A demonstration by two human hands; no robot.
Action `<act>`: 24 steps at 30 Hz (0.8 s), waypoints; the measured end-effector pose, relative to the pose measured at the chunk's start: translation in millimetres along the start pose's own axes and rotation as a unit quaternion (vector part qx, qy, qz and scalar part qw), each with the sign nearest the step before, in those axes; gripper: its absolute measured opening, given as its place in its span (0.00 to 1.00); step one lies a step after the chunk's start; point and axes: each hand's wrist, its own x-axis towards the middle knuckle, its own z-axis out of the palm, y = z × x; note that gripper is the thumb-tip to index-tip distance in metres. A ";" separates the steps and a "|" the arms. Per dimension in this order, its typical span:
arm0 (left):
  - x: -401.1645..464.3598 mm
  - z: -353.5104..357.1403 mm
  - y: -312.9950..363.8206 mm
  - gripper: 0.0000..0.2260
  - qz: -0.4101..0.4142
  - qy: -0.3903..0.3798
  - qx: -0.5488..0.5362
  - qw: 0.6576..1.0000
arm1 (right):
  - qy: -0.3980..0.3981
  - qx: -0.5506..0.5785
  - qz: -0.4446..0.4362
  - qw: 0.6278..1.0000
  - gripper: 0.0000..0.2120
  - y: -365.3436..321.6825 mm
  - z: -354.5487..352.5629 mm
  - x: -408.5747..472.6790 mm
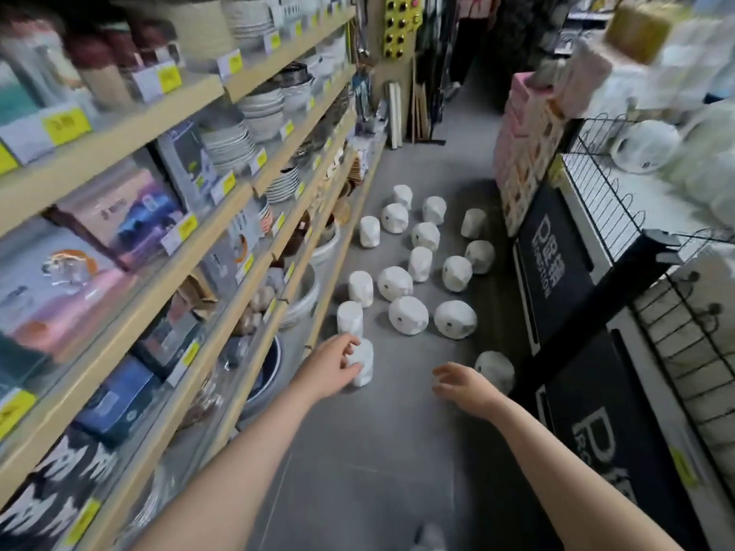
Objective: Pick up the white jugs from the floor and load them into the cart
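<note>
Several white jugs (408,315), some tall and some round, stand scattered on the grey floor of a shop aisle. My left hand (334,363) reaches down to the nearest tall jug (365,367), and its thumb and fingers curl round the jug's left side. That jug stands on the floor. My right hand (457,382) hovers low over the floor with loosely bent fingers and holds nothing. A round jug (496,369) sits just to its right. The black wire cart (658,239) stands on the right, with white jugs (644,147) lying inside it.
Wooden shelves (238,192) with plates, bowls and boxed goods run along the left of the aisle. Black printed panels (553,252) hang on the cart's side. Pink boxes (525,125) are stacked beyond the cart. Bare grey floor (370,463) lies beneath my arms.
</note>
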 end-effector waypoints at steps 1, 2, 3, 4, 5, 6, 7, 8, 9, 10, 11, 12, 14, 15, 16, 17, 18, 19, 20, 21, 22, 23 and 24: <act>23.0 1.3 5.1 0.14 0.007 -0.003 0.002 1.000 | 0.005 0.001 0.003 1.000 0.18 1.7 -12.5 15.7; 46.5 3.4 11.0 0.14 0.012 -0.004 0.004 1.000 | 0.005 0.001 0.009 1.000 0.18 3.7 -26.3 31.7; 69.5 6.5 16.8 0.14 0.016 -0.004 0.003 1.000 | 0.004 0.000 0.015 1.000 0.18 6.6 -40.0 48.2; 91.4 9.4 23.4 0.14 0.019 -0.002 0.003 1.000 | 0.001 0.002 0.023 1.000 0.18 9.4 -54.1 64.0; 112.8 12.0 30.3 0.14 0.020 0.000 0.002 1.000 | -0.002 0.007 0.029 1.000 0.18 12.9 -68.8 80.2; 134.3 13.8 37.8 0.14 0.021 0.003 0.002 1.000 | -0.003 0.017 0.036 0.999 0.18 17.2 -84.5 97.2; 155.6 14.7 45.4 0.15 0.023 0.004 0.003 1.000 | -0.002 0.024 0.041 0.999 0.19 19.5 -100.3 112.3; 176.1 15.2 52.6 0.15 0.026 0.003 0.007 1.000 | 0.002 0.029 0.045 0.999 0.20 22.1 -116.1 127.8; 196.7 16.3 59.5 0.15 0.029 0.003 0.009 1.000 | 0.006 0.029 0.045 0.999 0.20 22.7 -132.3 142.0; 216.3 16.5 67.1 0.15 0.032 0.001 0.010 0.999 | 0.012 0.031 0.045 0.998 0.20 21.8 -148.3 154.9; 236.0 15.8 75.7 0.15 0.036 -0.001 0.008 0.999 | 0.020 0.031 0.041 0.999 0.19 18.5 -164.6 166.3; 255.1 15.2 84.0 0.16 0.040 -0.002 0.007 0.999 | 0.027 0.032 0.036 0.998 0.18 15.3 -180.4 177.5; 292.5 14.9 96.2 0.16 0.047 -0.011 0.004 0.999 | 0.037 0.033 0.027 0.998 0.17 10.9 -206.9 200.8; 310.6 16.4 99.1 0.16 0.049 -0.020 0.004 0.999 | 0.041 0.031 0.023 0.998 0.17 10.7 -217.0 212.2; 329.3 18.7 100.5 0.16 0.051 -0.032 0.006 0.998 | 0.045 0.033 0.023 0.998 0.17 12.0 -225.4 223.4; 348.8 21.7 100.7 0.16 0.053 -0.045 0.008 0.998 | 0.049 0.036 0.027 0.998 0.17 14.2 -232.6 234.8; 369.1 26.4 98.9 0.16 0.056 -0.058 0.012 0.997 | 0.052 0.042 0.036 0.997 0.17 18.0 -238.5 246.3; 389.7 32.5 95.8 0.16 0.062 -0.071 0.015 0.995 | 0.054 0.047 0.044 0.996 0.18 22.5 -243.4 258.4; 409.9 39.4 92.7 0.17 0.068 -0.088 0.019 0.994 | 0.055 0.051 0.055 0.996 0.18 28.4 -247.4 270.0; 430.5 46.4 90.2 0.17 0.077 -0.106 0.025 0.991 | 0.059 0.055 0.068 0.994 0.18 35.4 -250.1 281.3; 450.7 53.3 87.4 0.17 0.087 -0.128 0.033 0.987 | 0.064 0.062 0.086 0.992 0.19 43.3 -251.7 291.4; 471.5 60.1 85.1 0.17 0.096 -0.150 0.037 0.983 | 0.072 0.071 0.103 0.990 0.19 51.9 -252.0 301.2; 492.3 66.6 83.3 0.17 0.106 -0.168 0.039 0.979 | 0.081 0.081 0.119 0.986 0.20 60.6 -252.4 310.7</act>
